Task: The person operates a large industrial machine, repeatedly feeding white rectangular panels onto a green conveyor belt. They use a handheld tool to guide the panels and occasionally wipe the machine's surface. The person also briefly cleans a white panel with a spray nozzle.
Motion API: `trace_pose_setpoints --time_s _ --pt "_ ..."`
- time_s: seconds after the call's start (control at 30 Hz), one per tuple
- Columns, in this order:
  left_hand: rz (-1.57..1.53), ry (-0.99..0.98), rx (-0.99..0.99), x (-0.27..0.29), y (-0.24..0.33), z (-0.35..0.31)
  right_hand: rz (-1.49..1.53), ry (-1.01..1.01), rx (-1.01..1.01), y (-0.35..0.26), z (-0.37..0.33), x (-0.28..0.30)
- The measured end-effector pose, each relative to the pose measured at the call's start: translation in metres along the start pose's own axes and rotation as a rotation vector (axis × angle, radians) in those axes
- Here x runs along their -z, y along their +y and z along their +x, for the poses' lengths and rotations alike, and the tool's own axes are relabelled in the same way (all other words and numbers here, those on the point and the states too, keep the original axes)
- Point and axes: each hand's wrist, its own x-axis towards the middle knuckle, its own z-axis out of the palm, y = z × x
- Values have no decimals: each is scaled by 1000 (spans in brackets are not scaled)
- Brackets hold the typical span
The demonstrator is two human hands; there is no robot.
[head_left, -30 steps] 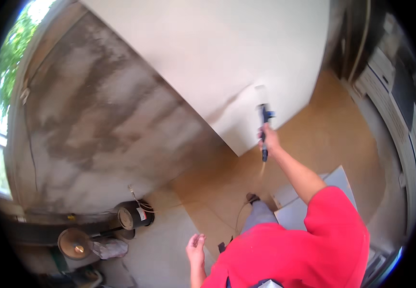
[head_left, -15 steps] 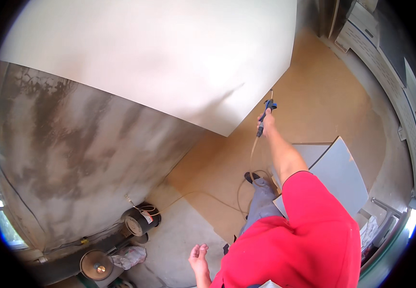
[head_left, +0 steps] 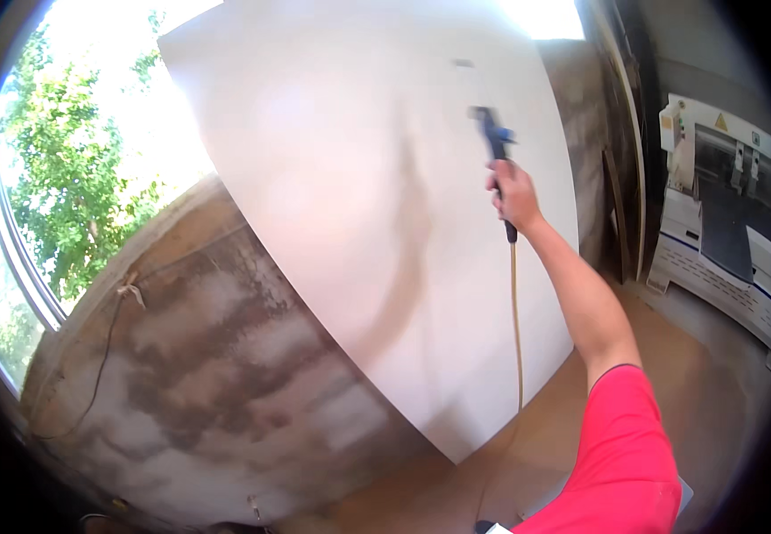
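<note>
Head view: the right grip, wrapped closed around a dark spray gun, has risen from the lower edge of a white panel to before its upper part, so work sits higher; left grip out of frame.

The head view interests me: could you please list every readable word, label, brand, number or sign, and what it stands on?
No words or numbers are readable.
White machine: yellow triangular sign and small blue label, both too small.
Spray gun: too blurred.
</note>
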Motion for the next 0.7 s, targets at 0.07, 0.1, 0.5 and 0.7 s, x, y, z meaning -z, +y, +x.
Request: trace_pose_setpoints --time_s 0.07,0.1,0.5,0.7 --pt "6 22 -9 3 6 -10 -230 -215 79 -66 41 -30" --pt "12 16 -23 4 11 -10 -305 -215 5 -87 60 -33" --pt "40 143 -36 33 12 -61 -260 -598 -17 -139 -3 -140" --pt "-86 159 -59 49 -78 -24 -80 -544 -198 -88 -63 -139"
